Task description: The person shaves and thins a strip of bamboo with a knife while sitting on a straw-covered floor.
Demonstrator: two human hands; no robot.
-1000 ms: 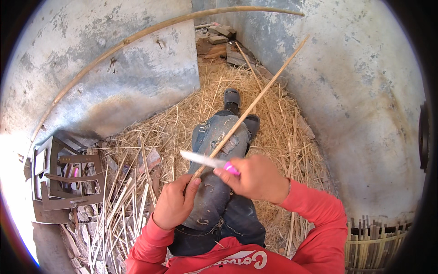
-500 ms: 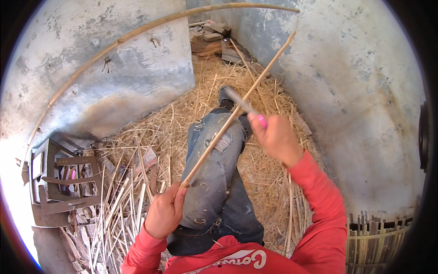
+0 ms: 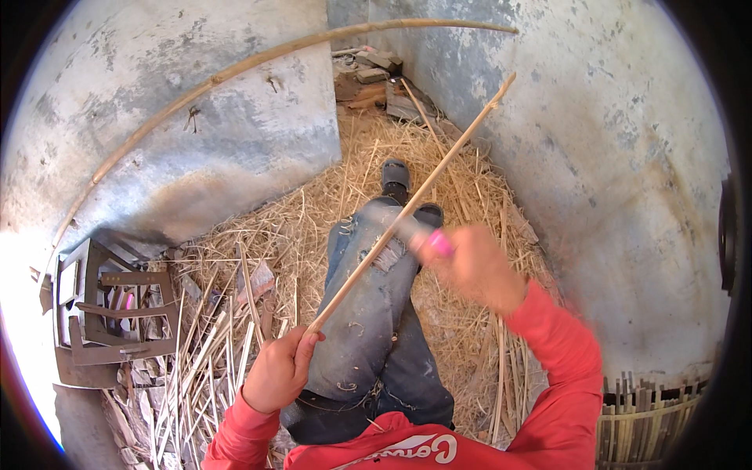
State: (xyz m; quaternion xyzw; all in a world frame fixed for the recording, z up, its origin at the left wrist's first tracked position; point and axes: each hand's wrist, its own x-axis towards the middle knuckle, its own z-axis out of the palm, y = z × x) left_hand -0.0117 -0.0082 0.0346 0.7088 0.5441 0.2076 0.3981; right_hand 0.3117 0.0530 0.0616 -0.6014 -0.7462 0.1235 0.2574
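A long, thin bamboo stick (image 3: pixel 362 265) slants up and away across my legs. My left hand (image 3: pixel 278 370) is closed round its near end, thumb pressed along it. My right hand (image 3: pixel 479 266) is wrapped round the pink handle of a knife (image 3: pixel 441 244). The knife's blade is smeared by motion and lies across the middle of the stick, over my raised knee; whether it touches the stick I cannot tell. Dusty jeans (image 3: pixel 356 337) with a torn knee are under the stick.
Straw-like shavings (image 3: pixel 458 337) cover the floor. Split strips (image 3: pixel 207 376) lie to the left beside a dark broken frame (image 3: pixel 117 313). A long curved pole (image 3: pixel 211 81) arches along the left wall. Bricks (image 3: pixel 372 76) fill the far corner; a slatted bamboo basket (image 3: pixel 646 427) stands lower right.
My right hand and the knife have come down along the stick toward me. The stick's far end sits slightly lower in view. My left hand keeps its grip.
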